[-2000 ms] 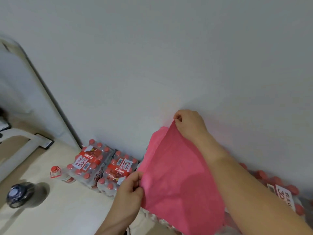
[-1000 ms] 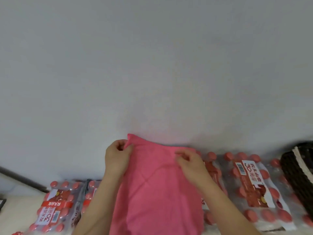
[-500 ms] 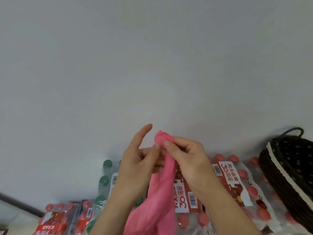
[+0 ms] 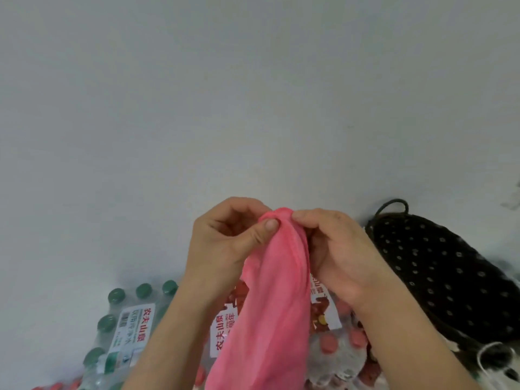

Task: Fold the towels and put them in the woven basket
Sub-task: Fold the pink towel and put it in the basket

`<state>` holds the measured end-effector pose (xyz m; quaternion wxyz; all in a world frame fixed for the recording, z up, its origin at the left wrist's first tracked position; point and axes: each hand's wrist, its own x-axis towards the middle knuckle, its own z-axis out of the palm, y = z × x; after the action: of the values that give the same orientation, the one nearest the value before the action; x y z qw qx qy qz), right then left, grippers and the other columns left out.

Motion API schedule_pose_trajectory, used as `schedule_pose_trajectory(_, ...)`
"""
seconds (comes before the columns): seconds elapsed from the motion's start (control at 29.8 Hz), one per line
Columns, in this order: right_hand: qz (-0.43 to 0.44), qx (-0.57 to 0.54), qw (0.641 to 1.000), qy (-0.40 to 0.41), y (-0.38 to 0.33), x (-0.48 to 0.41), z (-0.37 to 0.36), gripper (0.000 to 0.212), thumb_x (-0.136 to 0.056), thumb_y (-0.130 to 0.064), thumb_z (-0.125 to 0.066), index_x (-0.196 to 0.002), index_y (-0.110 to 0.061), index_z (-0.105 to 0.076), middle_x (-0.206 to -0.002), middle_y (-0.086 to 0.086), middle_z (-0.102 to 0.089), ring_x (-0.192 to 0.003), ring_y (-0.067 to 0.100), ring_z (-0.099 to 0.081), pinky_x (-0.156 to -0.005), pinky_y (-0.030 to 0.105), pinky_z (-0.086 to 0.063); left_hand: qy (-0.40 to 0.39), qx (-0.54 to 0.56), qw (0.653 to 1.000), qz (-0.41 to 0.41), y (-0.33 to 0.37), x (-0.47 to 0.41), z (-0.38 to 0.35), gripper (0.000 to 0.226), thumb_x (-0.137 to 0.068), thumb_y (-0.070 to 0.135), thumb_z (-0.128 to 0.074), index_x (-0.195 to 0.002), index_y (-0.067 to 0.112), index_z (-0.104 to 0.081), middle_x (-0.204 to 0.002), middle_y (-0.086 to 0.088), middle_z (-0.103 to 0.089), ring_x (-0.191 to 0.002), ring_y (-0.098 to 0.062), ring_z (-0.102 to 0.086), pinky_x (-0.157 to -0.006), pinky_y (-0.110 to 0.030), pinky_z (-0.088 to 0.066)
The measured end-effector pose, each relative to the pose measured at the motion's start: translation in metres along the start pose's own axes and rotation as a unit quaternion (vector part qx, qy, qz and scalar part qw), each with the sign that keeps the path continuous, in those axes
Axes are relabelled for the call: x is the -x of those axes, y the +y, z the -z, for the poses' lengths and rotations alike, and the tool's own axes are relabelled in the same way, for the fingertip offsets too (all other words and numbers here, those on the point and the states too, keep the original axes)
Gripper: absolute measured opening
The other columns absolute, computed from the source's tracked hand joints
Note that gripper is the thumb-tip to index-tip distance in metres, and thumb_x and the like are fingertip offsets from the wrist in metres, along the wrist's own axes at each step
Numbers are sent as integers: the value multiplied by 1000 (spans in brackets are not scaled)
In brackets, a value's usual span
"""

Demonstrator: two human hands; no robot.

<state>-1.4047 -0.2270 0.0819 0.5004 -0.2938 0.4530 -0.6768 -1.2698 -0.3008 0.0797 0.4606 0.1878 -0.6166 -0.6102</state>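
Observation:
A pink towel (image 4: pixel 270 311) hangs down in a narrow folded strip in front of me. My left hand (image 4: pixel 225 243) pinches its top edge between thumb and fingers. My right hand (image 4: pixel 337 251) pinches the same top edge from the right, close against the left hand. The dark woven basket (image 4: pixel 450 274), with pale dots and a loop handle, lies to the right of my hands, below the wall. Its inside is hidden from here.
Shrink-wrapped packs of water bottles lie along the foot of the pale wall (image 4: pixel 253 94): a green-capped pack (image 4: pixel 126 325) at lower left and red-capped packs (image 4: pixel 334 342) behind the towel. A white cord (image 4: pixel 489 358) lies at lower right.
The towel was spread wide between my hands; both hands have come together and it now hangs as a narrow strip. The view has swung right, bringing more of the basket in.

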Motion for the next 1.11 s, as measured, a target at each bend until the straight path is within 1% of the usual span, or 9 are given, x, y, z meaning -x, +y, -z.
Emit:
schedule_pose_trajectory(0.07,-11,8,1000,-7,-10,6,9,31,-75,-14,-66,-95,10,-69,-99,27,-65,-90,30,-62,-86,43,-51,-23,5,1000,13,4,0,-9,13,-64,11,-78,-75,14,-73,-75,-4,-71,-73,-16,-65,-68,-23,-54)
schedule_pose_trajectory(0.17,-1,26,1000,-12,-24,18,16,22,-83,-10,-61,-88,10,-70,-82,18,-71,-70,22,-68,-59,29,-56,-35,-59,997,20,15,3,-20,13,-63,16,-76,-76,14,-76,-76,-5,-74,-72,-17,-69,-67,-22,-55)
schedule_pose_trajectory(0.34,79,217,973,-4,-32,32,24,20,-83,-28,-65,-91,-16,-78,-90,4,-76,-91,20,-71,-92,44,-54,-28,-115,992,35,22,0,-33,15,-65,11,-80,-78,9,-73,-76,-7,-73,-69,-20,-69,-62,-24,-55)
schedule_pose_trajectory(0.5,145,300,943,-15,-35,38,22,16,-82,-19,-71,-97,-21,-77,-87,-7,-76,-87,6,-71,-86,30,-57,-18,-159,986,53,22,-5,-41,18,-61,12,-83,-69,15,-68,-65,-1,-66,-62,-15,-63,-58,-27,-49)
schedule_pose_trajectory(0.74,203,306,930,29,-36,32,33,14,-87,-8,-66,-89,-17,-77,-82,-10,-75,-81,1,-69,-77,17,-54,-47,-180,982,35,17,2,-45,15,-69,7,-82,-77,10,-69,-72,-4,-71,-66,-21,-68,-64,-31,-57)
schedule_pose_trajectory(0.84,222,287,929,69,-46,27,42,18,-87,-8,-66,-84,-24,-73,-65,-17,-69,-53,-2,-61,-53,13,-48,-103,-339,935,15,-4,10,-35,11,-71,20,-76,-75,14,-68,-70,-3,-69,-70,-27,-67,-72,-43,-57)
schedule_pose_trajectory(0.91,238,286,923,101,-54,24,50,20,-87,-9,-66,-81,-27,-71,-61,-14,-66,-40,1,-51,-42,15,-43,-146,-433,889,35,-20,16,-24,25,-69,40,-66,-72,15,-66,-66,-2,-66,-66,-24,-63,-71,-42,-53)
schedule_pose_trajectory(1.01,247,280,916,150,-64,15,68,19,-89,-9,-65,-82,-26,-71,-70,-5,-65,-41,2,-52,-41,15,-44,-210,-523,821,93,-37,20,-2,23,-72,41,-57,-70,21,-68,-64,11,-68,-61,-7,-64,-69,-33,-54)
schedule_pose_trajectory(1.11,242,248,919,186,-69,7,86,21,-90,-8,-64,-80,-26,-71,-72,-7,-65,-55,1,-57,-45,18,-50,-184,-597,774,107,-45,20,20,23,-77,32,-55,-58,20,-57,-54,6,-59,-52,-8,-57,-55,-21,-47)
